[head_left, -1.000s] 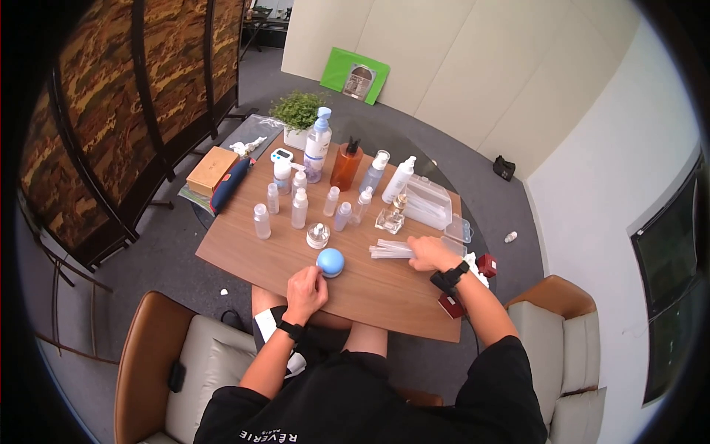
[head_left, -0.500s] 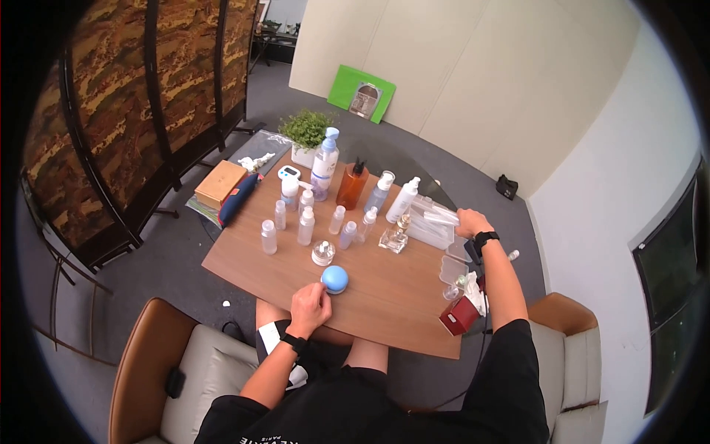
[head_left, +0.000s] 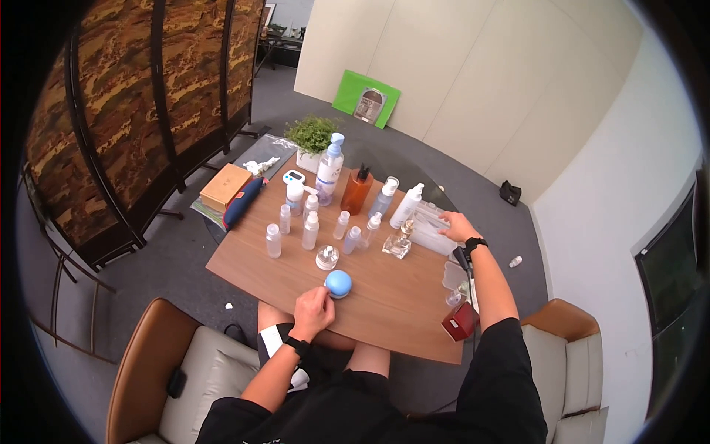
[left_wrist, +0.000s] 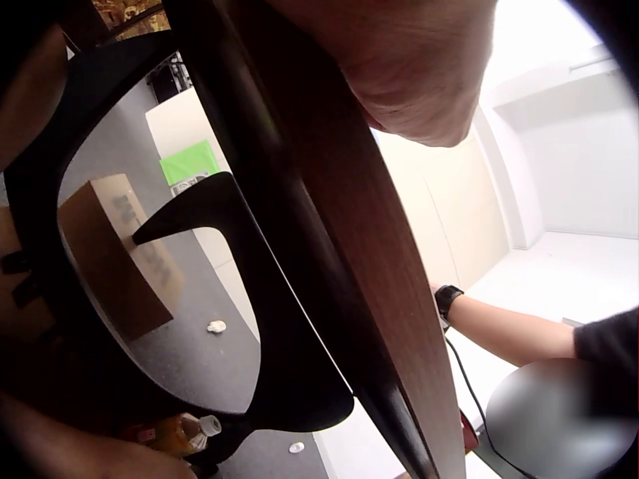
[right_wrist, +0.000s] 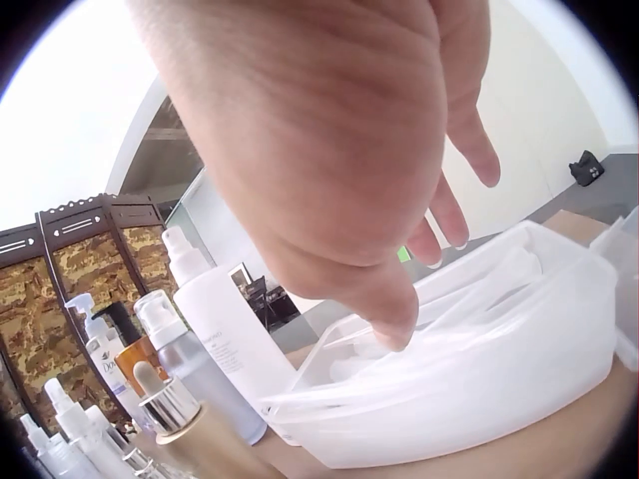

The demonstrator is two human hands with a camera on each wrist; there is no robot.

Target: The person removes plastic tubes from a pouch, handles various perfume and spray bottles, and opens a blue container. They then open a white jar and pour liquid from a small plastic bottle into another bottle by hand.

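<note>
My left hand [head_left: 314,312] rests at the near table edge with loosely curled fingers, beside a round blue object [head_left: 339,283]; whether its fingertips touch it is hard to tell. In the left wrist view, part of that hand [left_wrist: 419,70] lies over the table edge. My right hand [head_left: 460,228] is over a clear plastic box [head_left: 433,240] at the table's right side. In the right wrist view, the right hand's [right_wrist: 319,150] fingers are extended and spread, and its thumb reaches into the box [right_wrist: 449,409], at the thin translucent strips [right_wrist: 479,299] lying inside.
Several pump and small bottles stand left of the box, with an orange bottle [head_left: 357,191] and a white spray bottle [head_left: 406,206]. A glass bottle [head_left: 397,246] and a clear jar [head_left: 327,257] are nearer. A red box [head_left: 460,321] sits at the right edge; a plant [head_left: 313,135] stands behind.
My right hand went from the strips on the table to the clear box, carrying them; they now lie inside and its fingers have spread. My left hand stayed beside the blue object.
</note>
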